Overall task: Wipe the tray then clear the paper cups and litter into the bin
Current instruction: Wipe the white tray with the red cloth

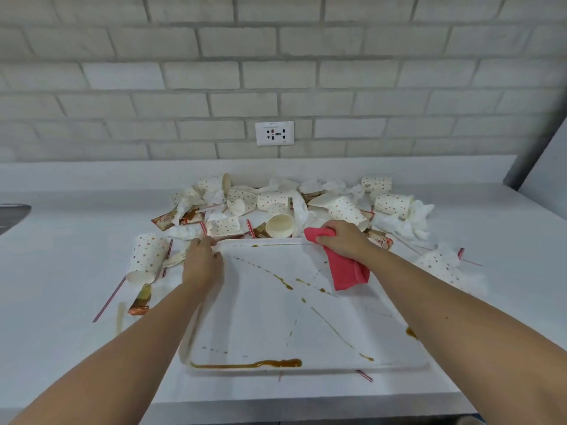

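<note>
A white tray (251, 320) lies on the counter in front of me, streaked with brown liquid and with a brown puddle along its near edge. My left hand (201, 265) grips the tray's far left corner. My right hand (345, 240) is closed on a red cloth (345, 269) that hangs down onto the tray's far right part. Behind the tray lies a heap of dotted paper cups (276, 200), crumpled tissues (408, 219), sachets and red-striped straws. One cup (147, 257) lies left of the tray, another cup (438, 265) to its right.
A brick wall with a white socket (274, 133) rises behind the counter. A sachet (141, 302) and a straw (109, 299) lie left of the tray beside a brown spill. A sink edge (12, 214) shows at far left. No bin is in view.
</note>
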A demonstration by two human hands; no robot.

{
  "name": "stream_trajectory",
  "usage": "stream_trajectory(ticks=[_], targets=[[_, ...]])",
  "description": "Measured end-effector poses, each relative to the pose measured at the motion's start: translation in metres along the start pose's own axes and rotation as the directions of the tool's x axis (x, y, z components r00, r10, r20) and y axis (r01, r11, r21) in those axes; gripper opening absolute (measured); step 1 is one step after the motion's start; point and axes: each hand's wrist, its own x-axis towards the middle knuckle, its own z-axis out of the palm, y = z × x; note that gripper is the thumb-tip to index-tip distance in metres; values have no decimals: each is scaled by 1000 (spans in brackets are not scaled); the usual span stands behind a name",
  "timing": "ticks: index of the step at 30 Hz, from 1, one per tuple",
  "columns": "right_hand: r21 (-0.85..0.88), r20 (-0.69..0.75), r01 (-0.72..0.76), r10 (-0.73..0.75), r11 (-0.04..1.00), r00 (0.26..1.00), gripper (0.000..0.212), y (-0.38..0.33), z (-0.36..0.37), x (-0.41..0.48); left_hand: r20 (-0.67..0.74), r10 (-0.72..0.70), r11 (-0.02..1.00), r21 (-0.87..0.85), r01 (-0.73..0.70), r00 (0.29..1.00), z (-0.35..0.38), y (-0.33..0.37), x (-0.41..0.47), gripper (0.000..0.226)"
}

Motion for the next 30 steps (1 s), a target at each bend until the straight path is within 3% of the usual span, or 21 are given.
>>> stream_trajectory(ticks=[5,10,12,16,21,25,30], targets=[[-365,107,65,-28,929,994,33,17,24,2,32,-152,988,-13,153,988,7,-19,2,20],[-550,20,117,-127,827,992,47,24,40,-3,95,-124,991,58,119,988,13,-25,5,24],[-556,6,143,-167,819,986,43,27,45,-2,86,-103,993,58,99,991,12,-27,7,27],[-418,10,140,-149,898,989,37,32,48,1,79,-42,997,-61,47,996,11,-32,5,29],[-334,-117,-22,-18,942,993,33,27,54,13,78,25,991,-136,-14,997,10,-37,4,31],[-380,-159,-129,72,916,985,33,5,67,27,74,23,987,-158,-11,997,12,-41,5,32],[-392,-109,-84,44,916,993,36,-24,87,37,59,6,982,-190,6,998,15,-45,6,33]])
